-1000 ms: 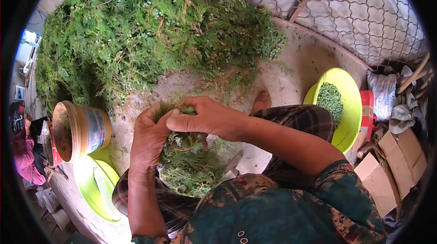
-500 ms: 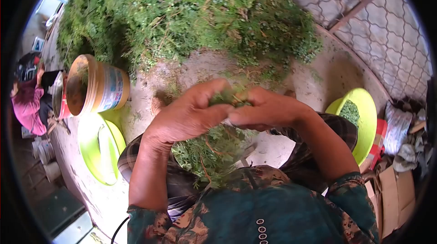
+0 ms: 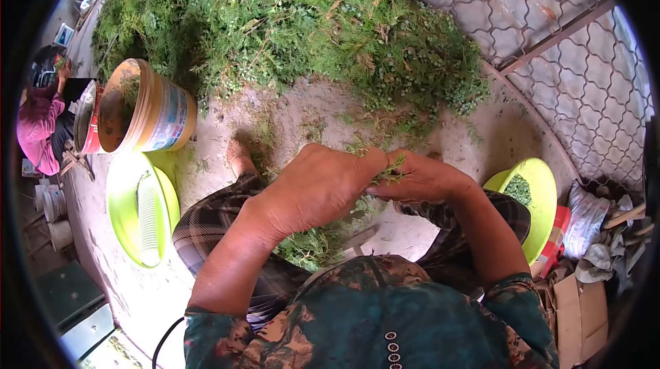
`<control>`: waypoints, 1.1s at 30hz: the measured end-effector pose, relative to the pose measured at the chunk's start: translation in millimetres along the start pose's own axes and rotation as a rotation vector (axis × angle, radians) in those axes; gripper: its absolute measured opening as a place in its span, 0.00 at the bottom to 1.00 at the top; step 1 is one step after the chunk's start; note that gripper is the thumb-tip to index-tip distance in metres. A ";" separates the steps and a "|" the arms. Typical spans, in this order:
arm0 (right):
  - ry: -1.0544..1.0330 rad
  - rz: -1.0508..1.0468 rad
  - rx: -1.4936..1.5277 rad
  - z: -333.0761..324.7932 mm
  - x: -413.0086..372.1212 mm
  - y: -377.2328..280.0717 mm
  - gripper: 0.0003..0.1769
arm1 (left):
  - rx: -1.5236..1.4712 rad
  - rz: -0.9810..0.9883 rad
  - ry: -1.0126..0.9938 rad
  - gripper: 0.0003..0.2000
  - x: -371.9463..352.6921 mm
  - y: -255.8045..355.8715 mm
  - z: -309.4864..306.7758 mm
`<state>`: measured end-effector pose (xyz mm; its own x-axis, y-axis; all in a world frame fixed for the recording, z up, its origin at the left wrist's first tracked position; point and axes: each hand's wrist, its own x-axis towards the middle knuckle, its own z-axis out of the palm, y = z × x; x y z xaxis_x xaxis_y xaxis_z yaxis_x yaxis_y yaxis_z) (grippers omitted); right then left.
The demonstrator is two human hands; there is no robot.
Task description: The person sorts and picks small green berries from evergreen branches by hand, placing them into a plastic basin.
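Above my lap my hands meet, fingers closed. A small green evergreen sprig [image 3: 393, 169] pokes out between them, its feathery tip lying against my right hand [image 3: 427, 178]. My left hand [image 3: 313, 187] is curled into a fist, back upward, and grips the same sprig; its fingertips are hidden. Below my hands, between my knees, lies a heap of cut evergreen sprigs [image 3: 309, 248], partly covered by my forearm. Ahead on the ground spreads a large pile of evergreen branches [image 3: 275, 25] with small pale berries.
To my left stand a lime-green basin [image 3: 172, 207] and a yellowish bucket [image 3: 180, 118]. Another lime-green basin [image 3: 546, 211], holding small green berries, is at my right knee. Cardboard [image 3: 581, 314] and bags [image 3: 584, 218] lie beyond it. A person [image 3: 41, 128] sits far left.
My hands have drawn closer together and my left hand has turned further over. Less greenery shows between them. The view has shifted slightly.
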<state>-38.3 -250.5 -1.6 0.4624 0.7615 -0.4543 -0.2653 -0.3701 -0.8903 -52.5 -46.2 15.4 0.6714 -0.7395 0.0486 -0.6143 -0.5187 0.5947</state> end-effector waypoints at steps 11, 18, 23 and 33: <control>0.052 -0.089 0.533 7.9 -10.0 4.3 0.16 | 0.076 -0.018 0.159 0.09 9.6 8.1 -0.7; 0.163 -0.122 0.657 9.0 -4.5 3.3 0.20 | -0.239 -0.176 0.343 0.06 8.7 -0.5 12.1; 0.120 -0.028 0.696 7.5 -6.1 -0.6 0.20 | -0.984 -0.427 0.184 0.05 11.4 -0.9 -6.9; 0.109 -0.082 0.665 10.9 -7.2 6.3 0.21 | -1.027 -0.596 0.047 0.05 18.2 7.1 -13.1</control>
<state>-52.5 -252.5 -3.6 0.5769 0.7021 -0.4175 -0.6733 0.1193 -0.7297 -39.2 -57.7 31.0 0.7663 -0.4706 -0.4375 0.4060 -0.1731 0.8973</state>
